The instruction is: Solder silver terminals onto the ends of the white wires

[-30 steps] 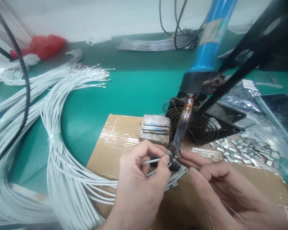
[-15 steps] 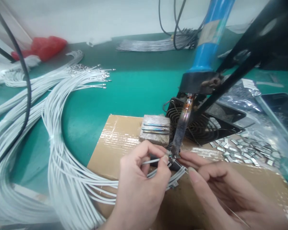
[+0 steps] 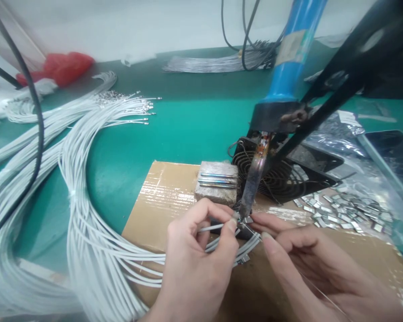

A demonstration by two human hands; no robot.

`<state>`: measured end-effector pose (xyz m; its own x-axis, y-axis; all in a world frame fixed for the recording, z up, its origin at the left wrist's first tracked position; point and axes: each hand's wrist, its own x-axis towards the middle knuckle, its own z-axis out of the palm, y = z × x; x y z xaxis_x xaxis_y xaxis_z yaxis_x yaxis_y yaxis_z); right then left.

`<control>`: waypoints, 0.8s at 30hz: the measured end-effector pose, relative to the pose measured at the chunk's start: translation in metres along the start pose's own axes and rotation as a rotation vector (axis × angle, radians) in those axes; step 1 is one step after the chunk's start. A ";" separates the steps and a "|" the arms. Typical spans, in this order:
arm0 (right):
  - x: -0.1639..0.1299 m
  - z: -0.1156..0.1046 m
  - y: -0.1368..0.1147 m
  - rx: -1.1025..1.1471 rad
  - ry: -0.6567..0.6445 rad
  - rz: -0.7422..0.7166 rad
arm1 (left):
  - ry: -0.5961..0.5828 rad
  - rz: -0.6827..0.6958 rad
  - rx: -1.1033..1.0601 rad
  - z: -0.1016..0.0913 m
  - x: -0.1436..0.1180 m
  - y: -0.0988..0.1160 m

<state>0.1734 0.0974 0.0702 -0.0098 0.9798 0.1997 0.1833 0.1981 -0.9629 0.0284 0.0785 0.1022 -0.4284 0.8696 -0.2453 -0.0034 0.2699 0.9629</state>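
Note:
My left hand (image 3: 199,257) pinches the end of a white cable (image 3: 211,227) between thumb and index finger, right at the tip of a soldering iron (image 3: 253,185). The iron has a blue handle and slants down from a black stand. On the other side of the tip, my right hand (image 3: 309,255) holds a thin solder wire (image 3: 324,295) that runs back through the palm. A small metal connector piece (image 3: 247,220) shows beside the tip, between the two hands. More white cable ends lie under my fingers, and the exact joint is partly hidden.
A large bundle of white cables (image 3: 77,192) curves in from the left. Behind my left hand sits a grey block (image 3: 218,167) on cardboard (image 3: 164,192). A black fan (image 3: 282,174) stands behind the iron; loose metal connector shells (image 3: 352,210) are scattered at right.
Both hands stay nearly in place. My right thumb has shifted very slightly up and left along the solder wire.

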 end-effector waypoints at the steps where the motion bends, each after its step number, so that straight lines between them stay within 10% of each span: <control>1: 0.000 0.000 0.000 -0.001 -0.022 -0.020 | 0.001 0.005 -0.001 0.000 0.000 0.000; 24: -0.004 0.005 -0.004 0.009 0.055 0.076 | 0.074 0.054 -0.020 0.005 -0.001 -0.005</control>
<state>0.1681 0.0929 0.0729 0.0582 0.9891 0.1354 0.1730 0.1236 -0.9771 0.0337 0.0790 0.0973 -0.4937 0.8497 -0.1850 0.0033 0.2146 0.9767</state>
